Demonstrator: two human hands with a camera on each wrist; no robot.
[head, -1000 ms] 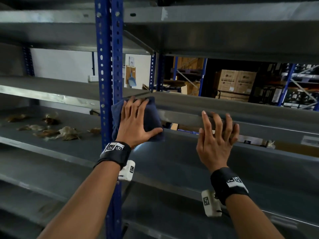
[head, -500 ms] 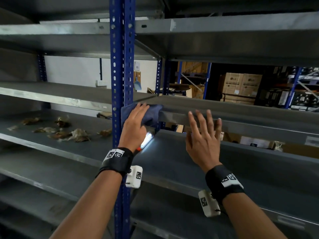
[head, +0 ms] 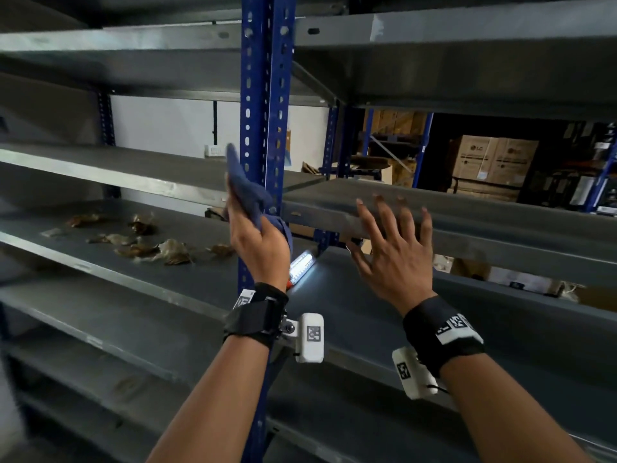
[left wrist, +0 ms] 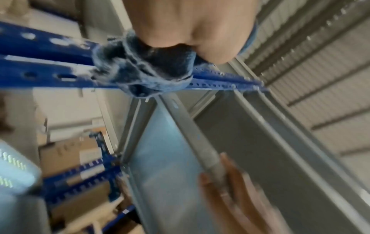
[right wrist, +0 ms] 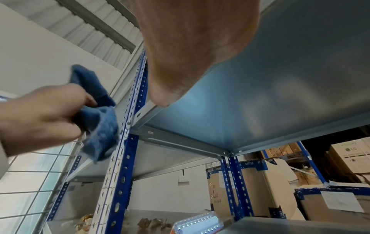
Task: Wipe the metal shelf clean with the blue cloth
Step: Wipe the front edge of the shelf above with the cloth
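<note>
My left hand (head: 248, 225) grips the bunched blue cloth (head: 247, 190), held up in the air against the blue upright post (head: 267, 111), off the shelf. The cloth (left wrist: 148, 71) sticks out of my fist in the left wrist view; the right wrist view shows the cloth (right wrist: 98, 126) hanging from my left hand (right wrist: 44, 117). My right hand (head: 394, 235) is open with fingers spread, its fingertips at the front lip of the grey metal shelf (head: 500, 212). The blurred left wrist view shows the right hand (left wrist: 236, 190) at that edge.
A lit LED lamp (head: 302, 265) lies on the lower shelf by the post. Dried brown debris (head: 143, 243) is scattered on the lower left shelf. Another shelf (head: 467, 55) runs overhead. Cardboard boxes (head: 490, 158) stand behind the rack.
My left hand has lifted the cloth off the shelf's front edge, bunched it and swung it left to the post. The right hand slid left along the lip and spread its fingers.
</note>
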